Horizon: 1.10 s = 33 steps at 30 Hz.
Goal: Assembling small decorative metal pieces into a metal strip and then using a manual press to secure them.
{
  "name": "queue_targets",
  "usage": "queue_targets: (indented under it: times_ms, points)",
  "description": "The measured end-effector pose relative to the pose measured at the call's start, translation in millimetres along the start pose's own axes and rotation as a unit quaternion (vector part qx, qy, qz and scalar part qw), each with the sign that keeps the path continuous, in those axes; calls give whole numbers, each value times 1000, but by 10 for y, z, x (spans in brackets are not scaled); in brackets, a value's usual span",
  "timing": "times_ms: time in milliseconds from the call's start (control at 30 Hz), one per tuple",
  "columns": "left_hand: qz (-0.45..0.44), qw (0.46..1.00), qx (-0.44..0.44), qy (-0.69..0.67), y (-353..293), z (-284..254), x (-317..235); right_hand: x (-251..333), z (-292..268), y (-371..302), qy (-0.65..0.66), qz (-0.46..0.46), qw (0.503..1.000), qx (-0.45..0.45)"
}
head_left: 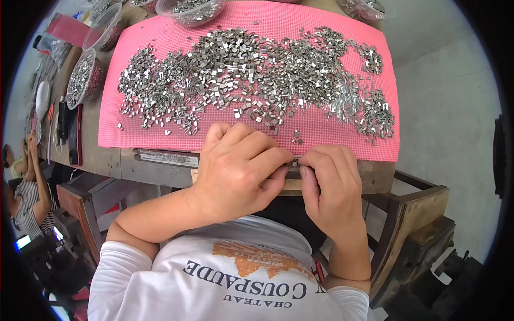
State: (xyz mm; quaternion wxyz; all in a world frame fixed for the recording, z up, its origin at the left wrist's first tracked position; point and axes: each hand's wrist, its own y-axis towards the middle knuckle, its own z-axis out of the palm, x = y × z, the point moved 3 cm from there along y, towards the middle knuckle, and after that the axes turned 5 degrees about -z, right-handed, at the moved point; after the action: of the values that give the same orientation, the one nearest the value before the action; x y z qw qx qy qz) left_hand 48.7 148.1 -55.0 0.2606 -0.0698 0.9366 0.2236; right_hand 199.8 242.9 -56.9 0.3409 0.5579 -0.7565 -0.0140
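Along the near edge of the pink mat lies a long, narrow metal strip [166, 157], partly covered by my hands. My left hand [241, 168] has its thumb and forefinger pinched together over the strip. Close by on the right, my right hand [334, 187] is also closed, thumb against fingertips. A tiny dark metal piece [294, 163] shows between the two sets of fingertips; which fingers grip it, I cannot tell. Just beyond them a few loose metal pieces [297, 138] lie on the mat [144, 138]. Farther off spreads a wide heap of small silvery metal pieces [230, 64], some with thin pins.
Clear plastic bowls of metal pieces stand beyond the mat, including a bowl [84, 80] at left and another bowl [190, 13] at the far edge. Beside the left bowl lie a dark red case [76, 134] and tools. Wooden stools [412, 214] flank me. Another person [32, 198] sits far left.
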Motion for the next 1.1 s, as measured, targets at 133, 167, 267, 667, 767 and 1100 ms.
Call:
queue_targets:
  times_ms: [133,167,267,667,767,1100]
  points:
    - [27,999,-22,-14,-41,-72,38,34,4,53,-12,6,1000,-9]
    - [42,998,-33,-18,-63,-115,61,44,7,65,-23,8,1000,-1]
    - [69,995,-68,12,-202,-280,213,73,29,86,-59,0,998,14]
    - [-35,986,-89,140,-1093,-1012,1061,95,15,4,-62,31,998,-6]
    - [-12,985,-103,141,-1063,-1019,1148,97,-8,-30,-33,55,998,-2]
    - [202,962,-128,-131,-735,-1224,628,3,28,-193,17,31,999,-30]
